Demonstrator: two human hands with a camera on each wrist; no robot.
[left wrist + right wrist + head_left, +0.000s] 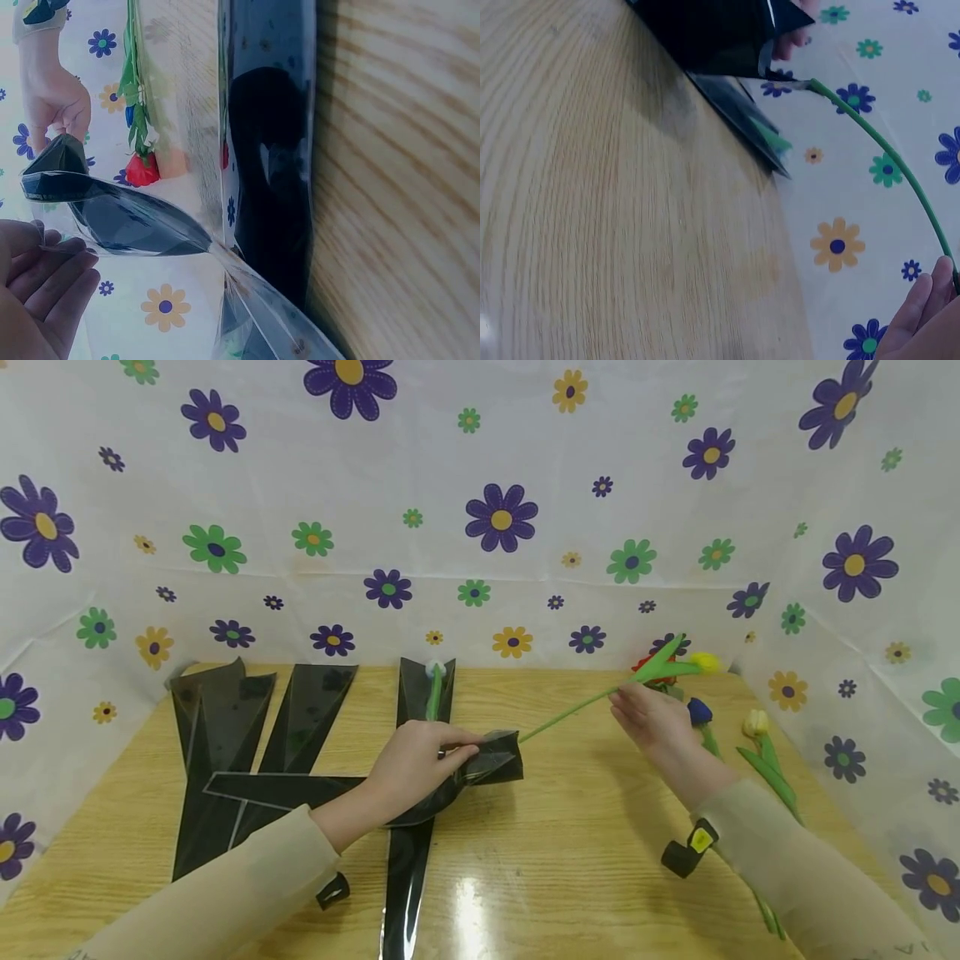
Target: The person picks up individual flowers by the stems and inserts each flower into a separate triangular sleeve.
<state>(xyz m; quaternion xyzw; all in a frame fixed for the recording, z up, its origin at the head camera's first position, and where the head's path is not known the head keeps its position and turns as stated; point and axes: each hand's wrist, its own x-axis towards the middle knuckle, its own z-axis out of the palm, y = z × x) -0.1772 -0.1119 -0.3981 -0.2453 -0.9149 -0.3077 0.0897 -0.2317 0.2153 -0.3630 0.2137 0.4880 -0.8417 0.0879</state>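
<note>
My left hand (pixel 408 768) pinches the mouth of a black, clear-edged flower sleeve (pixel 501 762), whose narrow tail stretches left across other sleeves. With my right hand (pixel 660 727) I hold a yellow artificial tulip (pixel 705 662) by its green stem, close below the leaves. The stem (pixel 889 154) slants down leftward, its lower end right at the sleeve's mouth; in the right wrist view it bows slightly. The left wrist view shows the sleeve (pixel 142 217) twisting away from my left fingers (pixel 60 289).
More black sleeves (pixel 311 710) lie on the left of the wooden table (pixel 562 835). Under my left hand, another sleeve holds a white flower (pixel 436 670). At right lie a red rose (pixel 142 169), a blue flower (pixel 700 712) and a cream tulip (pixel 756 723). Flower-printed cloth surrounds the table.
</note>
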